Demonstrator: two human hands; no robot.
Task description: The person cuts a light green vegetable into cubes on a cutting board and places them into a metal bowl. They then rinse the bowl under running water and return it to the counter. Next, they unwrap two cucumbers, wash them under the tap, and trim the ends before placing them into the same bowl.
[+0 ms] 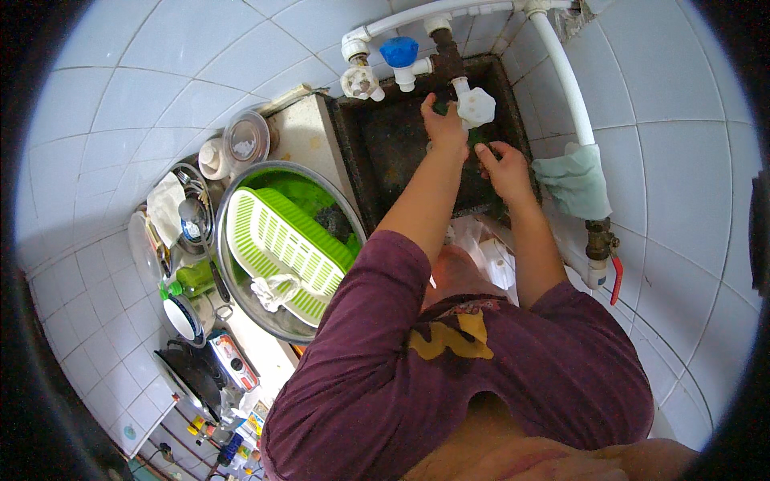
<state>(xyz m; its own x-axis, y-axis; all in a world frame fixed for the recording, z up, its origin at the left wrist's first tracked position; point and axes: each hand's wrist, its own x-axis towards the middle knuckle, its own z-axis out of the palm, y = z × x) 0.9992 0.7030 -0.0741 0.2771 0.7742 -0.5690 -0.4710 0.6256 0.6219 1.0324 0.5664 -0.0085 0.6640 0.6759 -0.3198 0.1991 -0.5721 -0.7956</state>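
My left hand (446, 129) is over a dark stone-like sink (391, 144), fingers curled around a dark green item (476, 136), perhaps a vegetable. Part of that item is hidden by my fingers and by the white tap knob (477, 107) above it. Just to the right, my right hand (506, 171) has its thumb and fingers drawn together at the item's near end. Shadow in the basin blurs the exact contact there. Whether water is running cannot be made out.
White pipes (559, 66) and a blue-handled tap (399, 53) overhang the sink. Left of it stands a metal basin (289, 333) holding a green-and-white strainer basket (283, 246). A pale cloth (574, 180) and a red-handled valve (616, 279) are at the right wall.
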